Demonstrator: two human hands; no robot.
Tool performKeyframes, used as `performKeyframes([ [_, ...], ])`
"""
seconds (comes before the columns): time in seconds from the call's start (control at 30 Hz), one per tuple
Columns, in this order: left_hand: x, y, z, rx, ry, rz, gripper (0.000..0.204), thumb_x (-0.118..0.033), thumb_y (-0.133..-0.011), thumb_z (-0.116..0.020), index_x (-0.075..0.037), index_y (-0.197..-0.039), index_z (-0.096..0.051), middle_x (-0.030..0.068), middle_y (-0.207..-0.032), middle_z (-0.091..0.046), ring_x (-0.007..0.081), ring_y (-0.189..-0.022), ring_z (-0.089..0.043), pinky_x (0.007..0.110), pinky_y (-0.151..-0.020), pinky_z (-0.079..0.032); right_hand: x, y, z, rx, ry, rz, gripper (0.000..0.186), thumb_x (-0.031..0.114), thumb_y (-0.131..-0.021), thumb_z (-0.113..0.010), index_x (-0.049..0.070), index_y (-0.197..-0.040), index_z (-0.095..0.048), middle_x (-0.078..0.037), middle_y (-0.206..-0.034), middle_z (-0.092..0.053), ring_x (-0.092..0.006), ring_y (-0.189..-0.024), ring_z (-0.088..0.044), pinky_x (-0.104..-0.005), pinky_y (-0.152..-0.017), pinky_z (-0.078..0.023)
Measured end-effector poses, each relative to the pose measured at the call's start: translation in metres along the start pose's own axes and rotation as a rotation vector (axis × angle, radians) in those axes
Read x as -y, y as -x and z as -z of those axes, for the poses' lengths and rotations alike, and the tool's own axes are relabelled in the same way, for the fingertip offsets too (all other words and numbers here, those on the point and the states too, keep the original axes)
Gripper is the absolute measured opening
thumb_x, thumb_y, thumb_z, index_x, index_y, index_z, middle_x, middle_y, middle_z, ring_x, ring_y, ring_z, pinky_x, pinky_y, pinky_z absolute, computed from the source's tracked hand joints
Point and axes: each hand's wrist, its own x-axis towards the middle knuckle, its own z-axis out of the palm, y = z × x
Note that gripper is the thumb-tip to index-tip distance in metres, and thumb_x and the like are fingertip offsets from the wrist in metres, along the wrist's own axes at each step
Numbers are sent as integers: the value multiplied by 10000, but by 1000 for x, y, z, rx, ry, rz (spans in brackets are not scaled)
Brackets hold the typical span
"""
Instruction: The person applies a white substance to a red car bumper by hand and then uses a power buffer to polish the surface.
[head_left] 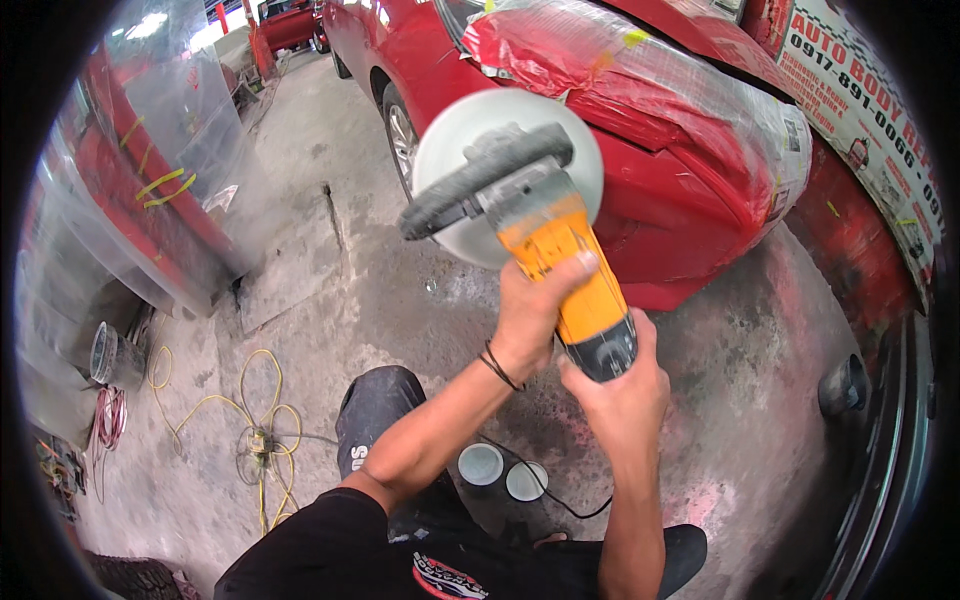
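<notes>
Both my hands hold a yellow-and-black power polisher [565, 255] up in front of me. A wide, pale round pad [450, 150] is at its far end, and a dark bar handle [480, 185] crosses over the pad. My left hand [537, 305], with dark bands at the wrist, is wrapped round the yellow body, thumb on top. At the black rear end, my right hand [625, 395] is closed round the casing. The pad overlaps a red car [665, 225] in view; I cannot tell whether they touch. Clear film [650, 95] and tape cover the car's upper front.
Two round pale-topped containers [480, 465] stand on the concrete floor by my legs, beside a black cord [570, 508]. A yellow cord [265, 400] lies in loops at left. Plastic-draped red panels [160, 190] and a bucket [115, 355] are farther left. A printed sign [870, 110] is at right.
</notes>
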Motion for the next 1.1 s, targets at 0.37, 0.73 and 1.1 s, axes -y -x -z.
performKeyframes([
  [0.37,35,23,64,-9,214,67,665,-355,-935,-795,-8,-1432,-521,173,-1237,-695,322,-1144,-747,499,-992,-650,-27,12,-41,61,332,74,927,446,-758,-918,101,-1541,-561,-237,-1001,-803,-450,-947,-797,-526,-831,-618],
  [0.73,60,20,73,91,240,84,672,-303,-921,-812,-13,-1459,-533,168,-1270,-704,318,-1181,-747,488,-1023,-641,-59,18,-56,-88,219,117,928,363,-740,-964,88,-1535,-572,-225,-1056,-809,-413,-970,-812,-476,-835,-634],
  [1.1,99,13,82,189,-143,50,595,-119,-890,-847,15,-1420,-613,146,-1271,-736,274,-1147,-758,445,-1010,-636,-162,14,-116,-198,-209,124,967,251,-710,-1011,84,-1529,-524,-190,-1100,-802,-328,-982,-811,-432,-844,-643],
])
